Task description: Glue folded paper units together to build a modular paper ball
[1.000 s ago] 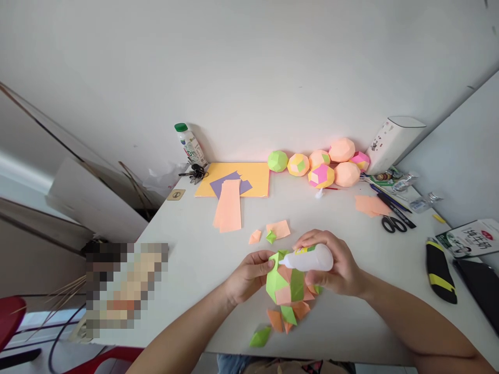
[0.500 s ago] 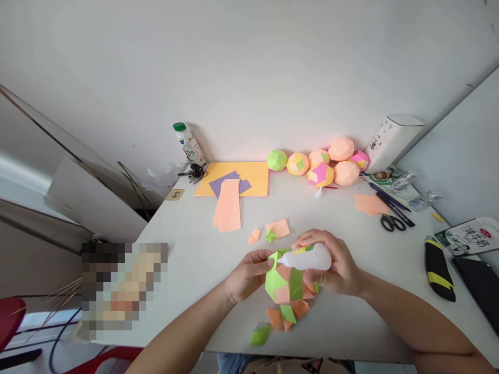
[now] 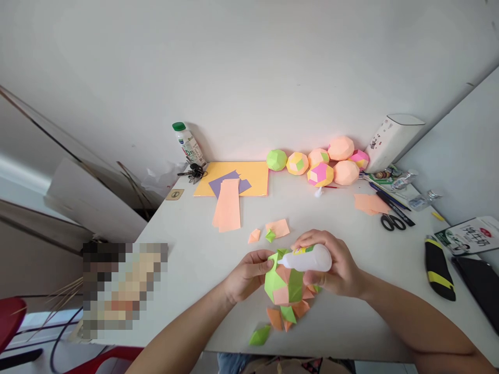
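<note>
Apparently gluing near front edge of worktop (image 3: 335, 327): pinching paper ball (image 3: 275, 285) in left hand (image 3: 252, 274), grasping bottle (image 3: 320, 258) in right hand (image 3: 336, 262); needing steady aim next.

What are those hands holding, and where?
The right hand holds the white squeeze bottle by its body; the left hand pinches the green-and-orange paper model at its upper-left edge.

Bare forearms (image 3: 191, 322), bare fingers (image 3: 259, 255), blue denim-like cloth (image 3: 231, 362), tan cloth (image 3: 261, 367), dark patch (image 3: 313, 365) with reddish marks
</note>
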Motion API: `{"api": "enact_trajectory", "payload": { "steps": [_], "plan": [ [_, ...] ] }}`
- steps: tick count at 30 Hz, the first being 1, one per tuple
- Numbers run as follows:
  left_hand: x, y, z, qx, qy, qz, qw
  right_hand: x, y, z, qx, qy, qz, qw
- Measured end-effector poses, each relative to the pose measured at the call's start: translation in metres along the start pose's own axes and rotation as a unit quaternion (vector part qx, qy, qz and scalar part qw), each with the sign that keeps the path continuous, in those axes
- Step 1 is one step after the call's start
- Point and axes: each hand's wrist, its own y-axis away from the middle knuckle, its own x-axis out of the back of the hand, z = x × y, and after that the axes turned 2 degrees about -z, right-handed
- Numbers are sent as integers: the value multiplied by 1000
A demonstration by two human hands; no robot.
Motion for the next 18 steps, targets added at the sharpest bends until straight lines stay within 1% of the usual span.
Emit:
{"api": "enact_trajectory", "payload": {
  "steps": [4, 11, 14, 18],
  "plan": [
    [-1, 0, 1, 1, -4, 3, 1000, -2, 1, -1, 6, -4, -10, 1000],
    [-1, 0, 1, -5, -9, -8, 1000, 3, -1, 2, -10, 14, 13, 1000],
    [-1, 0, 1, -7, -9, -11, 1000, 4, -1, 2, -17, 17, 14, 1000],
    [-2, 0, 1, -2, -6, -6, 1000, 2, 1, 1, -9, 13, 10, 1000]
  ]
}}
